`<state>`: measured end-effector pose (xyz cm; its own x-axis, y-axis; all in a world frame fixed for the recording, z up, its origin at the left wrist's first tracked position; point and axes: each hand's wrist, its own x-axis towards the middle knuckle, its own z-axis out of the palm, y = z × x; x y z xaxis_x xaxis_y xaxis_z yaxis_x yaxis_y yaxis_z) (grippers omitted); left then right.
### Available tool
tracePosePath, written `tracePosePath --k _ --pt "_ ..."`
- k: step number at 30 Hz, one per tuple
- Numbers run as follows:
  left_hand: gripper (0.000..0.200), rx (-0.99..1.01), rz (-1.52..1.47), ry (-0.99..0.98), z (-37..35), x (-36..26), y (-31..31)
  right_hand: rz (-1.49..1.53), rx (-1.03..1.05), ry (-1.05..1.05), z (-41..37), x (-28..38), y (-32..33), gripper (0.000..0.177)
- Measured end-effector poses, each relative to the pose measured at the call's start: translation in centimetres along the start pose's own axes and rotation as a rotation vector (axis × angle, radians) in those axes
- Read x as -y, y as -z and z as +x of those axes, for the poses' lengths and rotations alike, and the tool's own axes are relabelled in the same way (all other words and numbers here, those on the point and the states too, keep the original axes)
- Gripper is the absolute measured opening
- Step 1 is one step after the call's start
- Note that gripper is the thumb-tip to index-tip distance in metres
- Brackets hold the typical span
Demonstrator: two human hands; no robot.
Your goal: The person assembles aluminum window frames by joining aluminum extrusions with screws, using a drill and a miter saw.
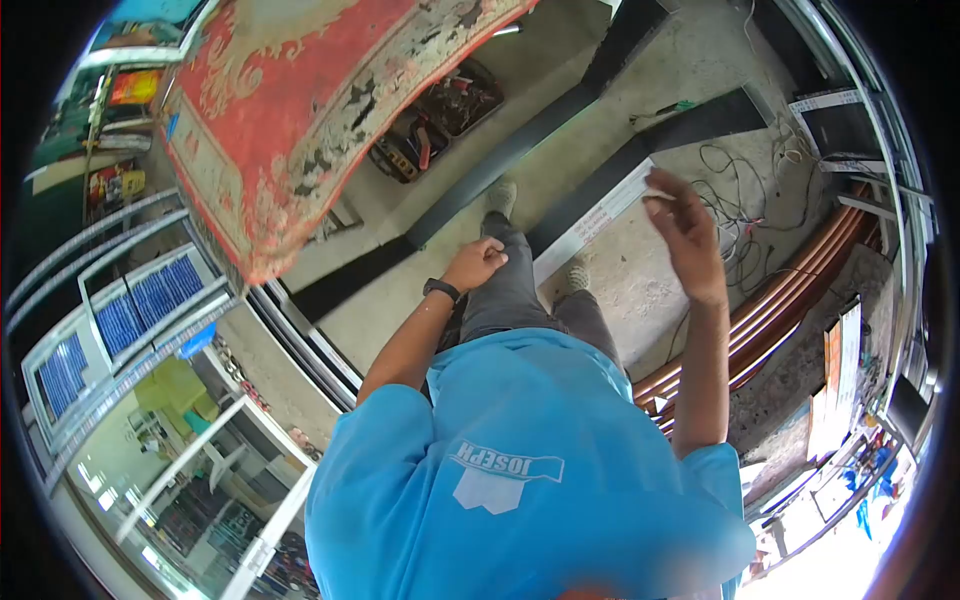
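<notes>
I stand on a concrete floor (640, 280) in a blue shirt and grey trousers, with both shoes visible ahead. My left hand (478, 265), with a black watch on the wrist, hangs by my left thigh with the fingers curled shut and nothing in it. My right hand (692, 238) is raised in front of me, its fingertips pinched on a small white piece (655, 194) that is too small to identify. Below that hand, long dark metal profiles (520, 145) lie on the floor, one of them with a white label strip (590, 225).
A worn red patterned surface (300, 110) stands at the upper left, with an open toolbox (440, 120) beside it. Loose cables (740, 200) lie at the right, next to a bundle of copper-coloured bars (790, 300). Framed panels with blue slats (130, 310) lean at the left.
</notes>
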<state>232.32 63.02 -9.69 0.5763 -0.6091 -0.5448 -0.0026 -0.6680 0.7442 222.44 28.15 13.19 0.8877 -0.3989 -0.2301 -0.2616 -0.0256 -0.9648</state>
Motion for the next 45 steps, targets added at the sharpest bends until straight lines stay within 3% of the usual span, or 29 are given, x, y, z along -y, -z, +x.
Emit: tracePosePath --k 5,10,15,16,17,18,20,22,24,28,30,31,34,36,37,39,40,45 --pt "0.035 0.146 0.084 -0.001 9.2 1.6 5.4 -0.211 -0.225 0.044 13.0 -1.2 -1.4 0.045" --pt "0.036 0.047 0.107 0.034 15.4 1.2 11.2 -0.456 -0.260 0.294 26.8 -0.2 -4.2 0.050" --pt "0.035 0.071 0.101 0.032 19.0 0.2 14.4 -0.497 -0.259 0.281 31.9 0.6 -5.5 0.051" --pt "0.036 0.059 0.044 -0.065 20.0 2.1 13.8 -0.661 -0.282 0.361 32.5 -1.8 -5.0 0.049" --pt "0.037 0.072 0.039 -0.031 19.9 -1.5 14.8 -0.634 -0.252 0.449 32.8 -1.4 -4.6 0.051" --pt "0.034 0.060 0.063 -0.100 20.4 -3.6 15.4 -0.562 -0.251 0.453 32.6 -2.2 -4.5 0.052" --pt "0.030 0.067 -0.047 -0.060 21.3 -7.2 16.2 -0.387 -0.216 0.185 31.5 -3.6 -4.5 0.051" --pt "0.029 0.058 -0.105 -0.041 22.9 -11.3 16.9 -0.303 -0.198 0.208 29.6 -4.3 -3.2 0.049" --pt "0.031 0.046 -0.058 -0.129 26.0 -12.9 17.1 -0.208 -0.128 -0.093 26.8 -6.0 -1.8 0.046" --pt "0.031 0.106 0.023 -0.161 29.1 -21.0 17.3 -0.331 -0.047 -0.189 20.7 -11.4 2.5 0.052" --pt "0.030 0.084 0.077 -0.300 30.6 -24.4 17.0 -0.379 -0.028 -0.336 17.8 -11.7 4.9 0.053" --pt "0.030 0.088 0.103 -0.359 30.9 -25.5 16.6 -0.547 -0.017 -0.200 16.1 -15.9 6.1 0.054" --pt "0.028 0.260 -0.130 -0.333 34.8 -25.2 14.0 -0.605 -0.073 -0.436 13.0 -14.1 8.8 0.056" --pt "0.026 0.359 0.004 -0.146 34.7 -29.7 13.1 -0.658 -0.341 -0.298 10.3 -17.9 9.8 0.053" --pt "0.025 0.394 0.042 -0.258 35.3 -29.8 12.3 -0.588 -0.389 -0.413 9.5 -15.4 10.5 0.052" --pt "0.030 0.434 0.093 -0.333 34.1 -33.4 10.6 -0.537 -0.437 -0.460 7.7 -13.2 11.7 0.050" --pt "0.031 0.497 0.111 -0.321 33.9 -34.2 9.7 -0.363 -0.443 -0.583 7.5 -9.6 12.6 0.050" --pt "0.030 0.826 0.021 -0.303 33.8 -40.3 3.0 -0.346 -0.490 -0.706 4.0 -12.6 16.8 0.051"
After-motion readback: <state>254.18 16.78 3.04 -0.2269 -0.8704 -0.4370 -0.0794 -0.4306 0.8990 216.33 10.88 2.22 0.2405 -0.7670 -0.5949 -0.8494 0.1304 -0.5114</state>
